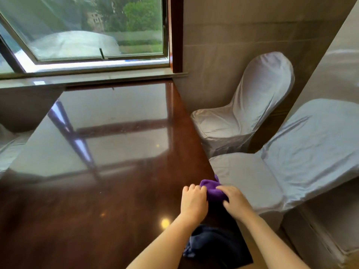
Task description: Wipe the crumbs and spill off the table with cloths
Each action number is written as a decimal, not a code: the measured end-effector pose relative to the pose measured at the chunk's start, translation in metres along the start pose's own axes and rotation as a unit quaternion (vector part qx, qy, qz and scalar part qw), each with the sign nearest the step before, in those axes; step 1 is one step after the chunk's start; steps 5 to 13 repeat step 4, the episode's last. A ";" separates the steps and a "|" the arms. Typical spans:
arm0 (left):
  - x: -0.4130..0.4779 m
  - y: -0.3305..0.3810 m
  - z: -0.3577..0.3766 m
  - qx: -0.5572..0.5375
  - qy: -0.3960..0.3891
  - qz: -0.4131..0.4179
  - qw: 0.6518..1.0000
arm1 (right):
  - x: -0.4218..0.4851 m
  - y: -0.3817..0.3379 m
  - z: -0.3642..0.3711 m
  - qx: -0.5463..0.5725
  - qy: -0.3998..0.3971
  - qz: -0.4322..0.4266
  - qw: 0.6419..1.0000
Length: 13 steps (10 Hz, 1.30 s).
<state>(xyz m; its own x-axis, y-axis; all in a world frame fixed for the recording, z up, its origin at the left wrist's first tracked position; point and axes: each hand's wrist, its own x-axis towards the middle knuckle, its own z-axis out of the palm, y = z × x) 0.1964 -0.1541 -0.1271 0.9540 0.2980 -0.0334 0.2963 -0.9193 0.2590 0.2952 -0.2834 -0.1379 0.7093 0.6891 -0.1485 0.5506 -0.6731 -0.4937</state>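
Head view is showing your left hand (194, 202) and your right hand (236, 202) working side by side at about five o'clock in the frame, both lying on a purple cloth (212, 191) that is sitting at the right edge of the glossy dark brown surface (116, 191). Your left hand is curling its fingers over the cloth's left side, knuckles up, gripping the fabric; your right hand is lying across the cloth's right side with its fingers bent down onto it, pressing rather than spread. The cloth is bunched between the two hands, a small corner poking out toward one o'clock from them, over the edge. A dark blue cloth (211, 245) is lying at six o'clock, under your forearms, close to the near edge. Two chairs in pale covers are standing off the right edge, the nearer chair (281, 171) at three o'clock, just beside the purple cloth, and the farther chair (246, 105) at two o'clock. A window (87, 30) is filling the eleven o'clock corner.
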 end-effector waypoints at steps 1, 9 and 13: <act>0.000 -0.008 0.004 -0.009 -0.055 0.013 0.998 | 0.000 0.005 0.002 0.028 -0.051 0.009 0.998; -0.003 -0.063 -0.074 -0.029 -0.141 -0.021 0.989 | -0.028 -0.088 -0.103 0.188 -0.005 -0.088 0.978; -0.003 -0.063 -0.074 -0.029 -0.141 -0.021 0.989 | -0.028 -0.088 -0.103 0.188 -0.005 -0.088 0.978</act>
